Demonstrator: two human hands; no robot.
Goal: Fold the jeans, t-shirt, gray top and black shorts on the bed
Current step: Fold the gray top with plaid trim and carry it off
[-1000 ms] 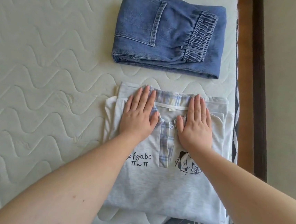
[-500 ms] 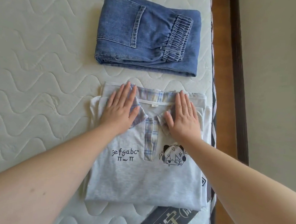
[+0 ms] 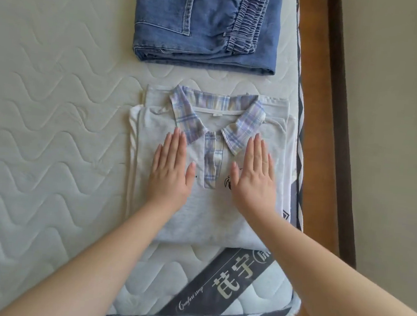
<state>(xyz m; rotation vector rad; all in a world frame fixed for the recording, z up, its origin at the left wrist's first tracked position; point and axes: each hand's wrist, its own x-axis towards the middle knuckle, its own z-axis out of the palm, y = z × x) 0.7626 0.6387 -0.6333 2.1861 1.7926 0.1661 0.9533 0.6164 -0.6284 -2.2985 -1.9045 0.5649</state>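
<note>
Your hands have slid down from the plaid collar (image 3: 181,109): left hand (image 3: 170,173) and right hand (image 3: 253,178) lie flat, fingers straight, on the folded gray top (image 3: 206,224), mid-frame. Its right edge nears the mattress edge (image 3: 300,166). Quilted mattress (image 3: 53,117) lies open at left; folded denim jeans (image 3: 207,22) sit above.
</note>
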